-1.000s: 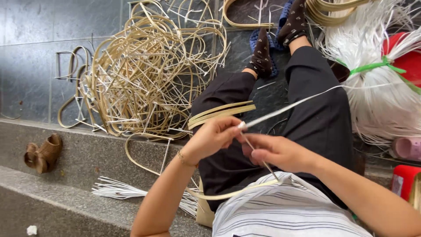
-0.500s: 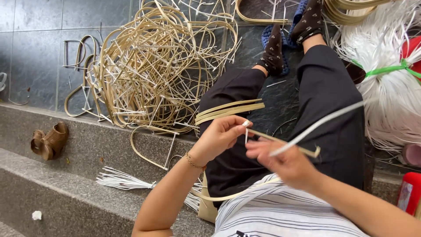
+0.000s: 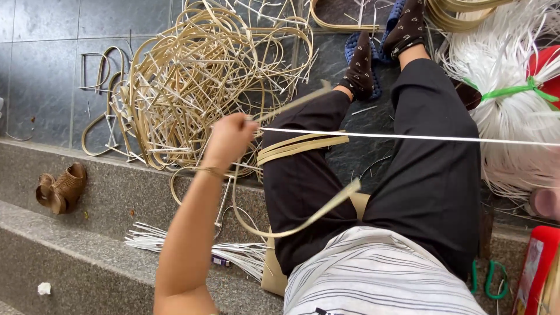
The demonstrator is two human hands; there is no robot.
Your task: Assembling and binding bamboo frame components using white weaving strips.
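one white strip pulled tight across the lap

one thin white strip (image 3: 408, 137) runs taut from the left hand (image 3: 230, 137) across both black trouser legs (image 3: 431, 175) and out of frame to the right. the fingers are closed around its end, beside a tan cane strip (image 3: 291, 104). the right hand is out of view. behind the hand lies a tangled pile of cane hoops (image 3: 198, 87); a white strand bundle (image 3: 513, 93) lies to the right.

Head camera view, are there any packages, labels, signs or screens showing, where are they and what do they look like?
Red package: bottom right corner beside the person's leg, tall flat shape, red with a pale printed panel, partly cut off.
No signs or screens show.
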